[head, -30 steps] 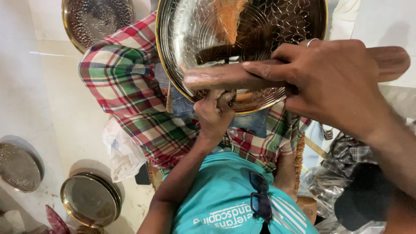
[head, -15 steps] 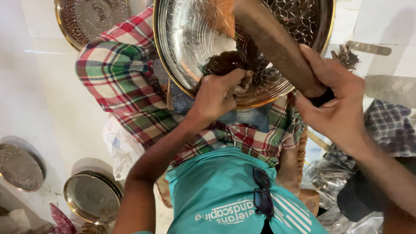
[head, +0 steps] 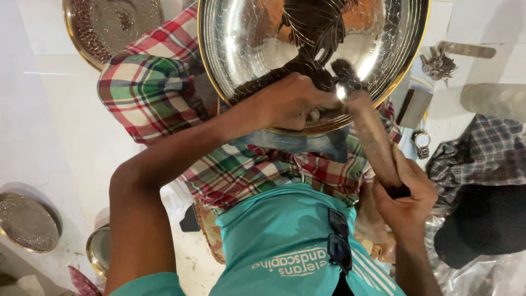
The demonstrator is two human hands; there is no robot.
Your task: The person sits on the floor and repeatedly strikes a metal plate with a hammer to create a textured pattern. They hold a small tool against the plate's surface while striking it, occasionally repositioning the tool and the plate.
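A large shiny metal plate (head: 241, 44) with a gold rim and engraved patterns rests on my plaid-covered lap (head: 148, 87). My left hand (head: 290, 104) is closed at the plate's near rim, gripping what looks like a small metal tool (head: 313, 114), mostly hidden by the fingers. My right hand (head: 408, 200) grips the lower end of a thick wooden mallet (head: 375, 137). The mallet slants up to the left, its top end right beside my left hand at the rim. My teal shirt (head: 285, 235) fills the bottom of the view.
Another engraved plate (head: 109, 27) lies at the top left. Two smaller plates (head: 27, 219) (head: 98, 252) sit on the white floor at the lower left. A wristwatch (head: 422, 140), loose metal tools (head: 438, 63) and another person's checked cloth (head: 482, 153) are on the right.
The mallet went from lying across the plate to a steep slant, its top end now beside my left hand. My right hand dropped toward my body. My left hand stayed at the rim.
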